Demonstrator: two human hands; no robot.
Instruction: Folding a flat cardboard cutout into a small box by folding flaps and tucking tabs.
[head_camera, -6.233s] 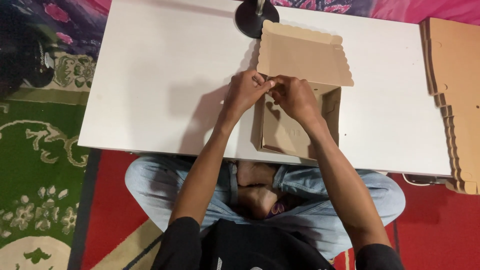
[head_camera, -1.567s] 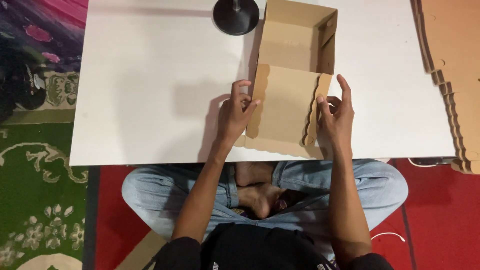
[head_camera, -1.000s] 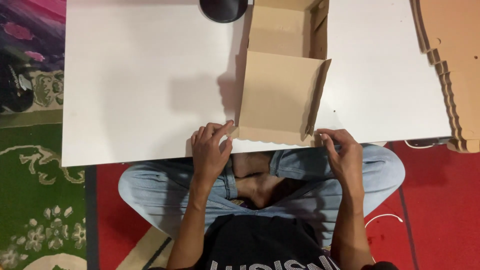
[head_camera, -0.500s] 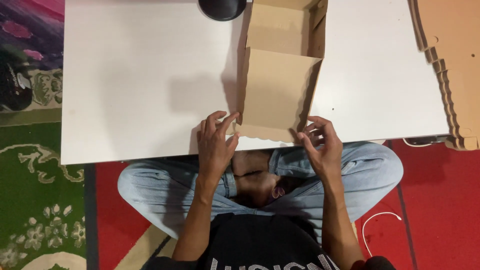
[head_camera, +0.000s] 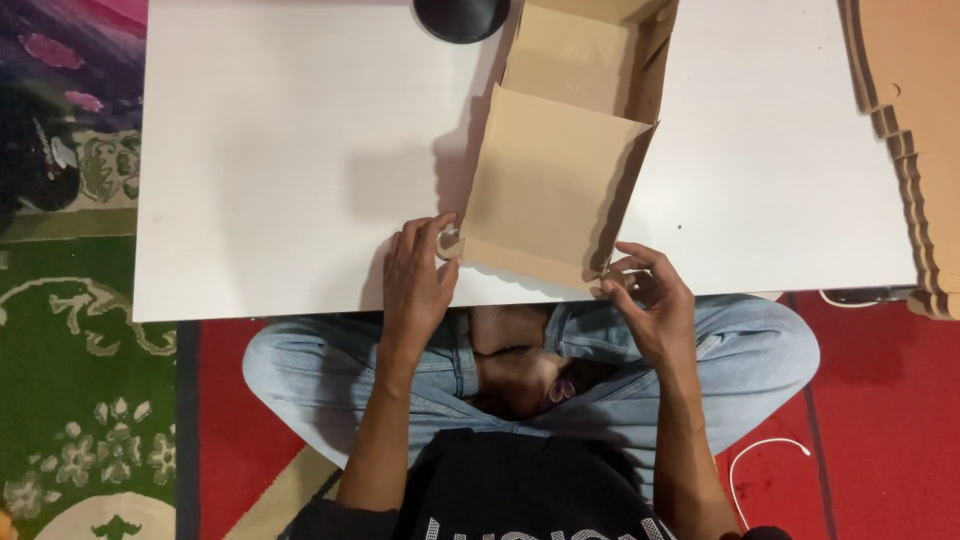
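Both hands shifted slightly: left hand fingers pinch cardboard box near-left corner tab; right hand fingers pinch near-right corner.

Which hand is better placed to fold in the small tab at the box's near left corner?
Left. The left hand already pinches that tab on the cardboard box; the right hand is busy at the opposite near corner.

Tan cardboard box, white table, red-and-green floral carpet, pale blue jeans
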